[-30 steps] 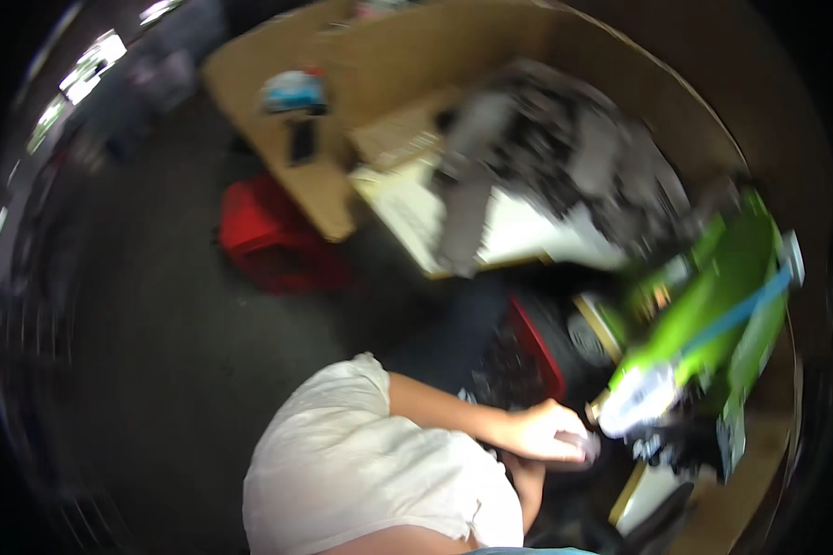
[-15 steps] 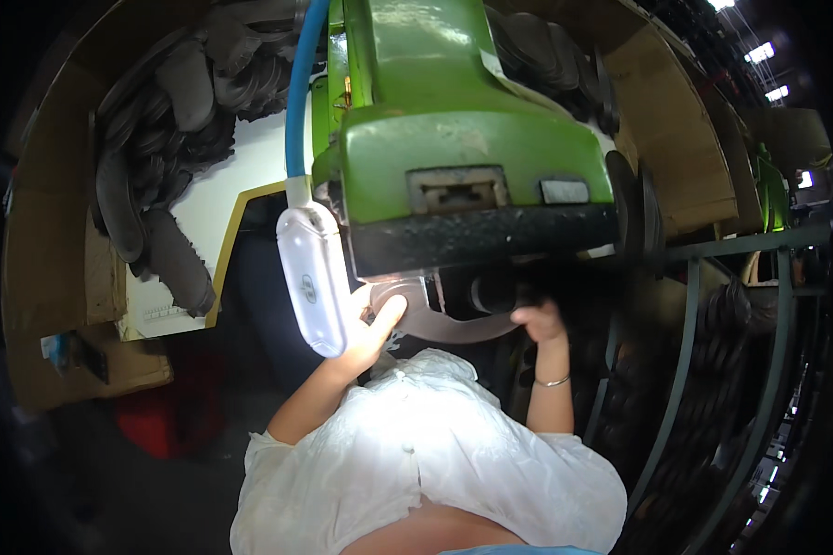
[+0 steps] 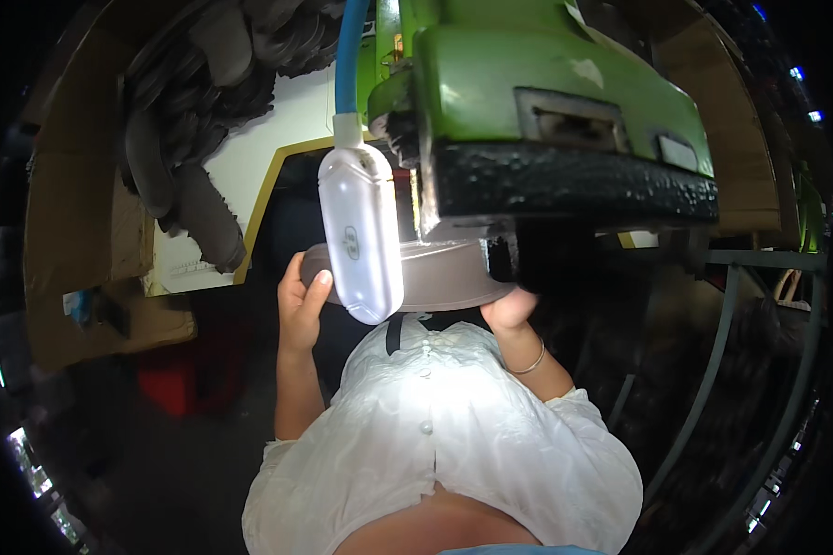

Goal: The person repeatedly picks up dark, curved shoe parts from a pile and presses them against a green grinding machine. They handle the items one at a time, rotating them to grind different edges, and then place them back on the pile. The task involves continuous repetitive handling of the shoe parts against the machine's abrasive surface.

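A long grey-brown shoe sole [image 3: 444,277] lies across in front of me, beneath the head of a green machine [image 3: 491,88]. My left hand [image 3: 301,301] grips the sole's left end, thumb on the near face and fingers behind. At the right end, my right hand [image 3: 511,310] is closed on the sole's lower edge; part of its fingers is hidden. A glowing white lamp [image 3: 361,240] hangs in front of the sole and covers a strip of it. The machine's black lower edge [image 3: 574,180] hides what lies under the head.
Dark soles [image 3: 171,120] lie heaped on a white, yellow-edged table [image 3: 241,171] at the left, beside a cardboard box [image 3: 60,222]. A blue hose [image 3: 348,65] runs up from the lamp. Green metal rails [image 3: 717,333] stand at the right; a red object [image 3: 171,384] is low left.
My left hand has moved left, from the lamp's right side to its left, and the sole now extends behind the lamp. More of the sole's face shows. The whole view has shifted.
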Demonstrator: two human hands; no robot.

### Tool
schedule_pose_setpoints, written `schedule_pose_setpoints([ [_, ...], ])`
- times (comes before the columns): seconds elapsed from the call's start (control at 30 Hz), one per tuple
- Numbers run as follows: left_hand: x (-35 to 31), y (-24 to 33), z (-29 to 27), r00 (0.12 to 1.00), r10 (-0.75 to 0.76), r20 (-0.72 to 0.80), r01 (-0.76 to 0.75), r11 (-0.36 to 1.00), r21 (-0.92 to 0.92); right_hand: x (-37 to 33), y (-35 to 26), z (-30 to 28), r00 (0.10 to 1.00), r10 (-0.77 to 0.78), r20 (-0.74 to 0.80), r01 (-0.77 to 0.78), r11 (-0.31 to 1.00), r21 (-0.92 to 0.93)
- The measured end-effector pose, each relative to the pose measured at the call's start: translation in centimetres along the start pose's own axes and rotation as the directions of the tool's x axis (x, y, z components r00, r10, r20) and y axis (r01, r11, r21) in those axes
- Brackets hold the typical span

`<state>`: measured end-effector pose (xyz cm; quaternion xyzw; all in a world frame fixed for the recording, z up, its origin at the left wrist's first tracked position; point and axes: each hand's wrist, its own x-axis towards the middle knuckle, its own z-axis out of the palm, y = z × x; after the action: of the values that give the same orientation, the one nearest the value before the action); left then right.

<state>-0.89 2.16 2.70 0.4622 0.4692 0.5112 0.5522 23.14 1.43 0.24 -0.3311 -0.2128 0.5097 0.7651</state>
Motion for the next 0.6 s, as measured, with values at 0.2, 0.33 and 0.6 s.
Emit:
schedule_pose_setpoints([
  [0.2,-0.9,-3.7,-1.7,0.959,-0.273,0.07,0.254,0.945,0.207,0.9,-1.3,2.3,0.912,0.172,0.373,0.039,0.869,-0.494],
  [0.33,-1.3,-8.0,1.8,0.862,-0.297,0.411,0.021,0.83,0.557,2.8,-1.6,2.3,0.827,0.365,0.428,-0.084,0.832,-0.548],
  [0.6,2.9,1.7,11.0,0.947,0.014,0.32,-0.111,0.952,0.286,4.1,-3.0,-0.7,0.762,0.424,0.49,-0.096,0.821,-0.562],
])
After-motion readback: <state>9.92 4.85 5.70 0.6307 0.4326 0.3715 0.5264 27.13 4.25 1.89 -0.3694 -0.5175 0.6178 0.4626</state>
